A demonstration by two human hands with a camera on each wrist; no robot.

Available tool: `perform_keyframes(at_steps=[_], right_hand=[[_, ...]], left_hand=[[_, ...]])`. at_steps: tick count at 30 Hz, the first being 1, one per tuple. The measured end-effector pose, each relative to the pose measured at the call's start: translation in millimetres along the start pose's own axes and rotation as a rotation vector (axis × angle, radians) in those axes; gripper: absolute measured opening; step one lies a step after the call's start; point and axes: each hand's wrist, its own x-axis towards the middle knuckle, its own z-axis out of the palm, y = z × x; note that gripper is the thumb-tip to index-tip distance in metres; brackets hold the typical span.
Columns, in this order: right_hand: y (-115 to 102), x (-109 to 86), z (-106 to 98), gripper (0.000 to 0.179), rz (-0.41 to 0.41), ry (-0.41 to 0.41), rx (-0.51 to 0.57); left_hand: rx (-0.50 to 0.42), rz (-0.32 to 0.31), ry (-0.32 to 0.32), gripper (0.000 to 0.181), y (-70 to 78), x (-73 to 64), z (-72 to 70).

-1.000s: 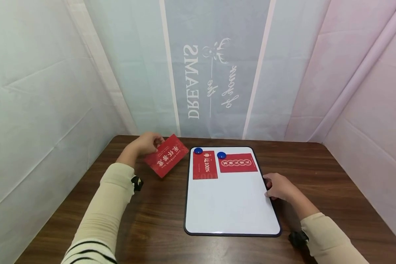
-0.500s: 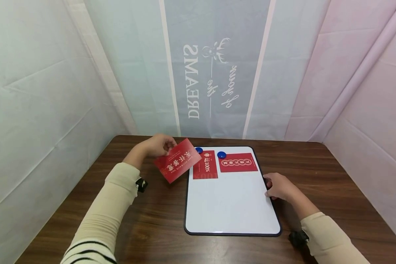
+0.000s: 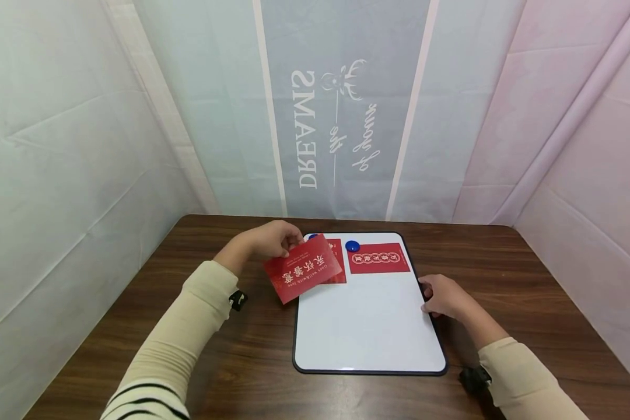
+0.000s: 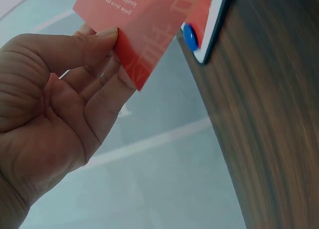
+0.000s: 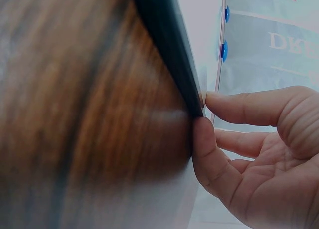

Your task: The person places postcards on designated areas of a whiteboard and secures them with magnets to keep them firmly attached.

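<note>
My left hand [image 3: 275, 238] pinches a red card [image 3: 301, 271] with white lettering between thumb and fingers, close to one corner [image 4: 137, 72]. The card is tilted above the left edge of a whiteboard [image 3: 367, 326] with a dark frame. Beneath it, a second red card [image 3: 338, 259] on the board is partly hidden, and so is a blue round magnet [image 3: 313, 236]. Another red card [image 3: 380, 259] lies sideways at the board's far right, a blue magnet [image 3: 352, 246] at its corner. My right hand [image 3: 443, 297] grips the board's right edge, thumb above and forefinger against the frame [image 5: 174, 55].
The board lies on a dark wooden table [image 3: 241, 361]. Behind the table hangs a printed cloth backdrop [image 3: 341, 116], with pale cloth walls at the left [image 3: 73, 175] and right [image 3: 598, 204].
My left hand has carried the red card rightward and slightly nearer, from beside the board to over its far left part, covering much of the card there. My right hand stays put.
</note>
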Motion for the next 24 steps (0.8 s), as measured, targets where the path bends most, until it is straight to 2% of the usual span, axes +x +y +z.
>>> perform_keyframes(at_steps=[7, 14, 18, 24], right_hand=[[-0.5, 0.3, 0.3, 0.069, -0.002, -0.002, -0.004], [-1.5, 0.0, -0.3, 0.070, 0.000, -0.003, -0.013], [-1.9, -1.1, -0.3, 0.069, -0.001, -0.004, -0.013], [-2.4, -1.6, -1.0, 0.069, -0.006, -0.004, -0.010]], left_hand=[[0.082, 0.043, -0.048, 0.032, 15.2, 8.1, 16.1], [0.183, 0.067, -0.137, 0.037, 37.6, 14.3, 33.6], [0.181, 0.084, -0.161, 0.037, 46.5, 18.1, 47.1], [0.208, 0.149, -0.167, 0.039, 53.3, 27.0, 60.0]])
